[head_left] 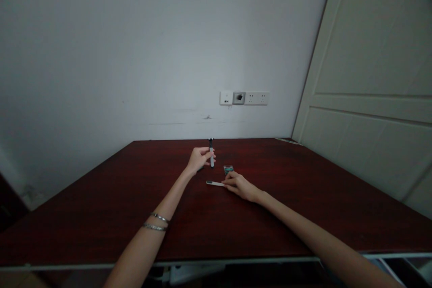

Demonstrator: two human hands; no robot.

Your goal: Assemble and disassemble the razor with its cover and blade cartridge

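My left hand (200,158) is closed around a razor (212,157), held upright above the table with its dark head at the top and its pale handle pointing down. My right hand (240,186) rests low over the table, its fingers pinching a slim white handle with a dark grey end (214,183) that points left. Whatever is at the handle's other end is hidden under the fingers. Just beyond the right fingertips lies a small clear case with teal parts (228,169). Beneath my left hand a bit of a dark greenish thing (200,168) shows, mostly covered.
The dark red wooden table (135,198) runs back to a pale wall with a row of sockets (251,98). A cream panelled door (364,76) stands along the right side. A flat thin strip (288,141) lies at the far right corner.
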